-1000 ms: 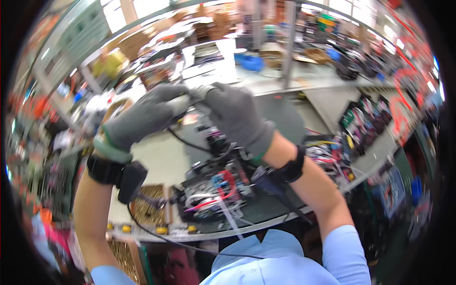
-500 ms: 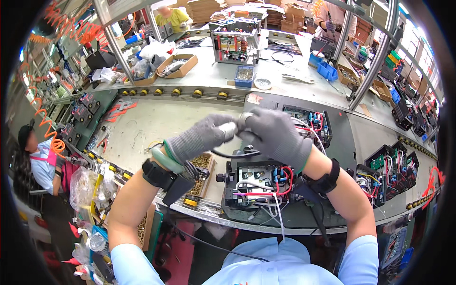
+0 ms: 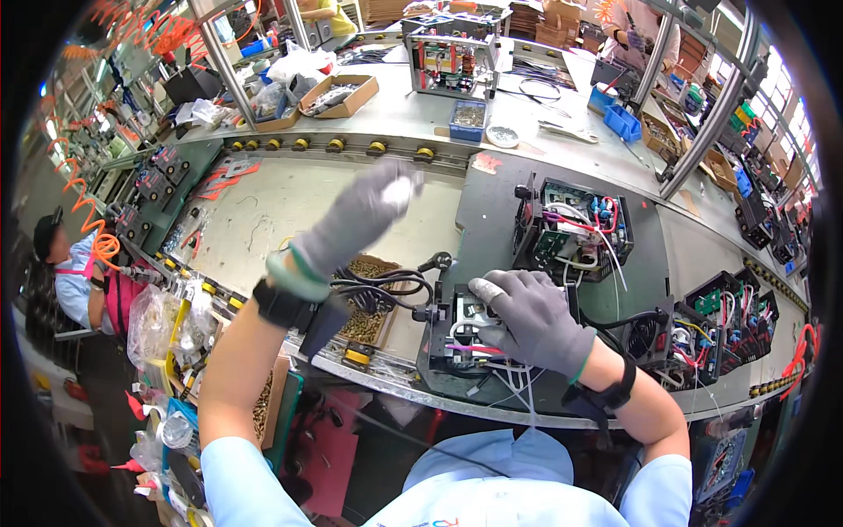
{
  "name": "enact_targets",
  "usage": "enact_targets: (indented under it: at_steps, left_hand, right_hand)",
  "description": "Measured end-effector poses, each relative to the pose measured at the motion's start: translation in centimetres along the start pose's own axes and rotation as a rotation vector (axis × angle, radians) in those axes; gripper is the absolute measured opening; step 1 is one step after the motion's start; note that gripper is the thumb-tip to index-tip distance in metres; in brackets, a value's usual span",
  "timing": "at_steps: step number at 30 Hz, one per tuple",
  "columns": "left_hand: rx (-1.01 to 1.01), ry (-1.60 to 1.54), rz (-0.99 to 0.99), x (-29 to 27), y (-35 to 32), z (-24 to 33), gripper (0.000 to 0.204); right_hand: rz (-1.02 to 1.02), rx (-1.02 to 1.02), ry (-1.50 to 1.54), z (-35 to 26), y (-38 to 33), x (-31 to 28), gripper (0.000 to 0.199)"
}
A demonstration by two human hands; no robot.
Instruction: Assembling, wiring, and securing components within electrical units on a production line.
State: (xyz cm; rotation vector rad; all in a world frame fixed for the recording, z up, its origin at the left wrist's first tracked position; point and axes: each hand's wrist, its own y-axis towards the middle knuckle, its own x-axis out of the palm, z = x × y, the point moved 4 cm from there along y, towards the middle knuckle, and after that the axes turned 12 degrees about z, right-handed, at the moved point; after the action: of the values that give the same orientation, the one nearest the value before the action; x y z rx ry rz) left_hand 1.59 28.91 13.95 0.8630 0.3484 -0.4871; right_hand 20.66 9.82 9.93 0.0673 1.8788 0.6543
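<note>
My left hand [image 3: 364, 215], in a grey glove with pale fingertips, is raised over the bench. Motion smears its fingers, and I cannot tell what they hold, if anything. My right hand [image 3: 537, 321], gloved alike, lies palm down over the near black electronics unit [image 3: 439, 347], fingers spread across its top and hiding much of the inside. Red and white wires show beside the thumb. A looped black cable [image 3: 373, 285] runs from the unit's left side and droops over a cardboard box of small brass-coloured parts [image 3: 364, 327]. Behind stands a second open electronics unit [image 3: 580, 224].
More black units [image 3: 716, 329] stand at the right, near a coiled black cable [image 3: 645, 335]. A roller rail [image 3: 338, 145] borders the bench's far side. Beyond it are a blue bin [image 3: 467, 119] and a metal-framed machine [image 3: 452, 66]. A person [image 3: 75, 272] sits at the left.
My hands were together above the bench; now they are apart. The right has come down onto the near unit. The left has shifted left, and the black cable now hangs over the parts box.
</note>
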Motion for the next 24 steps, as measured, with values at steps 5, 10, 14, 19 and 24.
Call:
enact_targets:
  at_steps: [5,10,14,19,24]
  left_hand:
    - [-0.505,0.335,-0.382,2.9,-8.1,-0.2,0.019]
    - [-1.052,-0.184,-0.117,10.2,-16.8,-5.0,0.022]
    - [-0.667,-0.259,-0.094,16.7,-26.1,-13.9,0.037]
    - [-0.772,-0.741,-0.389,17.5,-27.9,-15.4,0.050]
    - [-0.583,-0.685,-0.584,18.1,-26.1,-13.8,0.056]
  right_hand:
    - [0.034,0.027,0.000,0.5,-0.7,-0.3,0.051]
    - [0.041,0.028,0.012,0.4,-0.7,0.1,0.052]
    - [0.072,0.067,0.047,0.4,-1.2,-0.5,0.051]
    - [0.138,0.088,0.130,2.0,-1.7,1.4,0.029]
    - [0.183,0.104,0.116,2.2,-2.9,0.8,0.038]
